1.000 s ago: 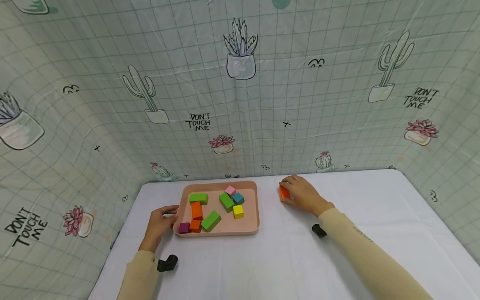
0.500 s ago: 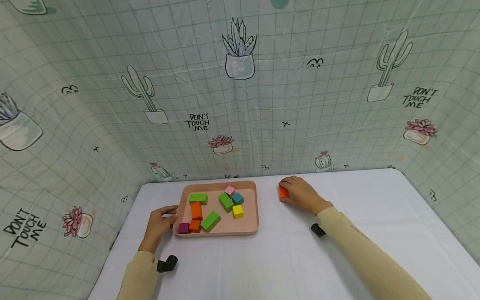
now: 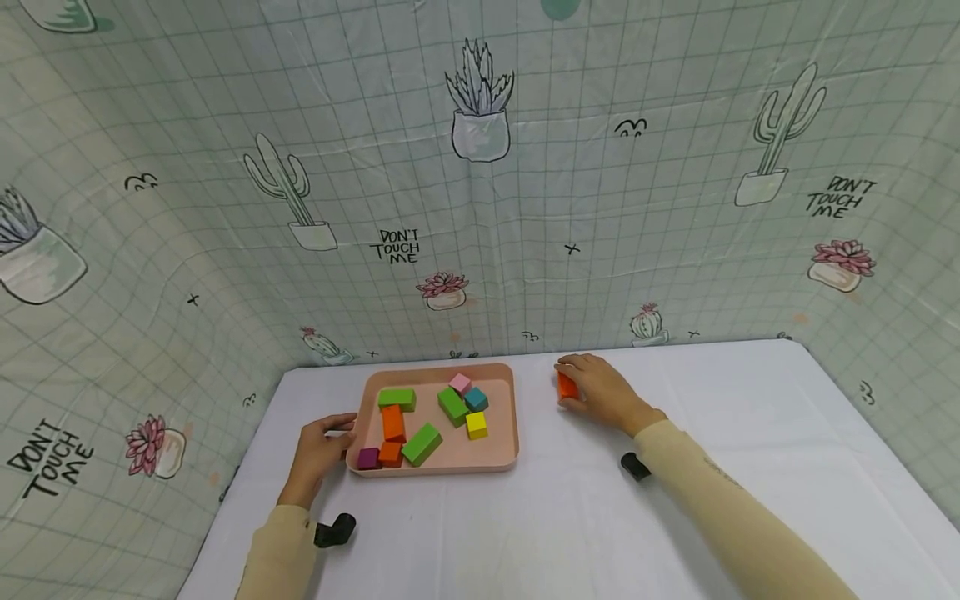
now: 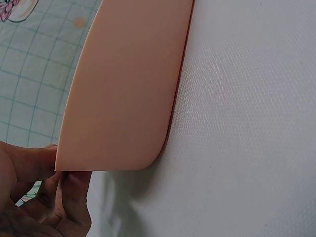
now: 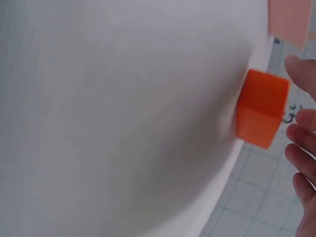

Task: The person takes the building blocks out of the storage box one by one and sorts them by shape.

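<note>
At the left end of the peach tray (image 3: 450, 472), my left hand (image 3: 318, 450) touches the outer wall with its fingertips. In the left wrist view the tray's wall (image 4: 123, 89) partly covers those fingertips. An orange block (image 3: 567, 386) stands on the white table to the right of the tray. My right hand (image 3: 603, 390) is over that block, thumb and fingers spread around it. From the right wrist view, a small gap shows between the orange block (image 5: 261, 108) and the right hand (image 5: 303, 133).
The tray holds green blocks (image 3: 422, 444), orange blocks (image 3: 393, 423), a purple cube (image 3: 368, 458), a yellow cube (image 3: 477, 425), a blue block (image 3: 476, 398) and a pink cube (image 3: 461, 383). A printed cloth (image 3: 525, 208) hangs behind the table (image 3: 495, 542).
My right hand's fingers have loosened a little around the orange block, which keeps its place. The left hand and the tray have not visibly moved.
</note>
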A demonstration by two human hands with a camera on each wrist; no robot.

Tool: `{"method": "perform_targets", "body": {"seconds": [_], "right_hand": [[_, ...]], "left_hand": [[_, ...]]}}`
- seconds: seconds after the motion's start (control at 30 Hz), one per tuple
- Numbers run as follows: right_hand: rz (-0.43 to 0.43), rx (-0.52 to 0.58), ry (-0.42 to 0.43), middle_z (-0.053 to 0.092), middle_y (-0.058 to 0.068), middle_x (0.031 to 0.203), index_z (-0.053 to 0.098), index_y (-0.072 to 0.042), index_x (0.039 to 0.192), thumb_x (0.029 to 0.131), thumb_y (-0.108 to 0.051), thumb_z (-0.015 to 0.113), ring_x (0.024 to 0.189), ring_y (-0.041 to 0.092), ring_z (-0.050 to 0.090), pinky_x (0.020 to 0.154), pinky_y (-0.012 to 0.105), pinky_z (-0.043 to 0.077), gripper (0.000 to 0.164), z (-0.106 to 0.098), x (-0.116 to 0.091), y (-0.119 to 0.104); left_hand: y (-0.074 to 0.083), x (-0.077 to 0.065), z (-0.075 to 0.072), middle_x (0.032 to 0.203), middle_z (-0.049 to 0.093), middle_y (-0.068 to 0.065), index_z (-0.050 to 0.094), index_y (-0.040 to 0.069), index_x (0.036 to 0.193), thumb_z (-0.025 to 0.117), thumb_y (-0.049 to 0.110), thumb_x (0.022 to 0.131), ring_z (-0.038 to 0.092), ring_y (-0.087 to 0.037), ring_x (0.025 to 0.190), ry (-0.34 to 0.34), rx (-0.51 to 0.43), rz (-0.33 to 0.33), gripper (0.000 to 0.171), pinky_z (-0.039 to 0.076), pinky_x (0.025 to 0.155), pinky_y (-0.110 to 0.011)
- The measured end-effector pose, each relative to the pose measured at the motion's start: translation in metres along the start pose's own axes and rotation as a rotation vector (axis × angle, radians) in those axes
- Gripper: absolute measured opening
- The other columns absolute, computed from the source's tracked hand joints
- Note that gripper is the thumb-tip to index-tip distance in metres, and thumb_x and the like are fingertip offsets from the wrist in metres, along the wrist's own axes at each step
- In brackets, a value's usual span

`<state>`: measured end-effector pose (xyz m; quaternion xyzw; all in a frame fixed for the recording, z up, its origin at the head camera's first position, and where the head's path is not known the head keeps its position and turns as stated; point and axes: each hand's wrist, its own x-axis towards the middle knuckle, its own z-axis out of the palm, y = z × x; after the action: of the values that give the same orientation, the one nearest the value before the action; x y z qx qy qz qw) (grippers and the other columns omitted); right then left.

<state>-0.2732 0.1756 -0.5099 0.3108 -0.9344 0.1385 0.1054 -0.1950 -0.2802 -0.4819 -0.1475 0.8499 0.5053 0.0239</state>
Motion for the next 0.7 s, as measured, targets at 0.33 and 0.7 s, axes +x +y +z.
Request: {"method": "perform_targets", "body": {"seconds": [0.33,0.7], "right_hand": [[-0.152,0.03,0.141,0.068,0.015,0.13,0.068,0.003,0.131,0.086,-0.018,0.089,0.124,0.036,0.062,0.11,0.05,0.047,0.054,-0.007,0.005,-0.041],[-0.199,0.013,0.116,0.067,0.009,0.131,0.068,-0.002,0.132,0.088,-0.02,0.088,0.125,0.03,0.06,0.11,0.045,0.049,0.052,-0.009,0.009,-0.076]], "left_hand": [[0.0,0.0,0.0,0.125,0.061,-0.033,0.062,-0.015,0.135,0.057,-0.007,0.098,0.064,-0.017,0.082,0.002,-0.008,0.02,0.038,0.057,0.07,-0.02],[-0.002,0.001,0.001,0.128,0.061,-0.033,0.062,-0.012,0.137,0.058,-0.005,0.1,0.064,-0.023,0.088,0.002,0.011,0.004,0.038,0.058,0.074,-0.024]]}}
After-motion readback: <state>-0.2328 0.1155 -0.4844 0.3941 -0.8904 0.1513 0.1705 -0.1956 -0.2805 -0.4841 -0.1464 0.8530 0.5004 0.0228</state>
